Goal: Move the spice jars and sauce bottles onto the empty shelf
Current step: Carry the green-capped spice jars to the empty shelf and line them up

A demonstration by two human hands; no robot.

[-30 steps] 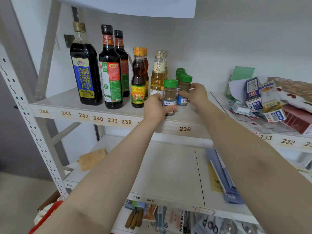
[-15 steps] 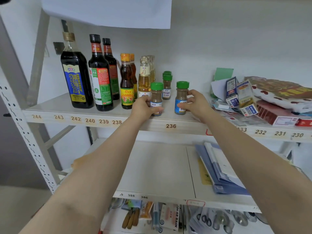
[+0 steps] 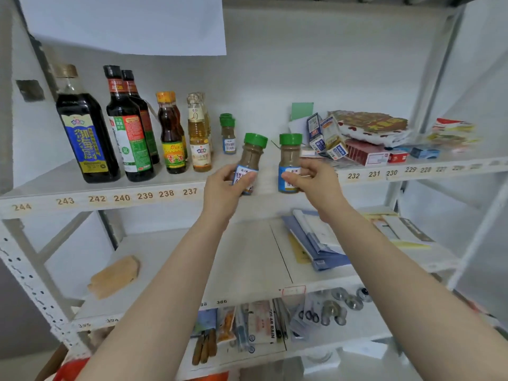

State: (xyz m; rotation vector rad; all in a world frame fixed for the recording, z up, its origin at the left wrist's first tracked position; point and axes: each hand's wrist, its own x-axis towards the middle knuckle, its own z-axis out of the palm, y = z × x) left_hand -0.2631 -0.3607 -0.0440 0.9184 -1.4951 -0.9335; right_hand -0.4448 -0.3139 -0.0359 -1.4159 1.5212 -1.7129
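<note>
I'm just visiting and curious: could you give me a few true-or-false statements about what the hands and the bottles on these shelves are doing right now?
1. Each hand holds a green-capped spice jar. True: the left hand grips one jar, the right hand the other jar.
2. The left jar is tilted. True.
3. The dark sauce bottles lie on their sides. False: they stand upright.
4. No spice jars are left on the upper shelf. False: green-capped jars stand at the back.
5. The blue folders sit on the top shelf. False: on the shelf below.

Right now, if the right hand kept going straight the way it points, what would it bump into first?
Probably the tilted green-capped spice jar in the left hand; the right hand, holding its own upright green-capped jar, points leftward. Depth is unclear.
</note>
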